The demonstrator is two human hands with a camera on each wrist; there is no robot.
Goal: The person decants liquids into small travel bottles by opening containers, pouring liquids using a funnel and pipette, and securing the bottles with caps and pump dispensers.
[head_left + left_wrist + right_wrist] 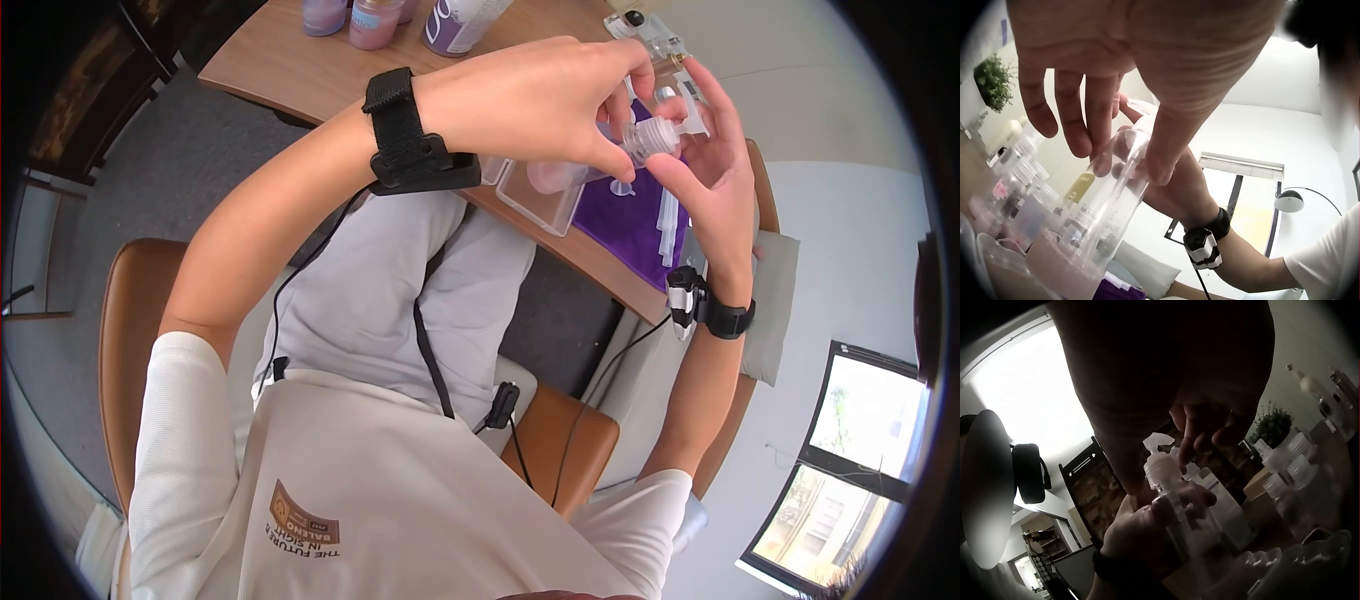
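Observation:
A clear bottle (1113, 209) with pink liquid at its base hangs tilted over the table edge. My left hand (540, 105) pinches it near the neck between thumb and fingers; in the left wrist view the left hand (1141, 56) comes down over its upper end. Around the ribbed pump cap (655, 138), with its white spout, my right hand (715, 180) curves with the thumb against the cap's side. In the right wrist view the cap (1163, 470) sits on the bottle top, below the shadowed right hand (1179, 375).
On the wooden table (290, 60) stand jars of pinkish liquid (375, 22) and a purple-labelled container (460, 25). A clear plastic box (540, 205) is at the near edge, beside a purple cloth (610, 222) with slender clear items (668, 230). Small bottles (1300, 481) and a plant (1271, 425) are farther off.

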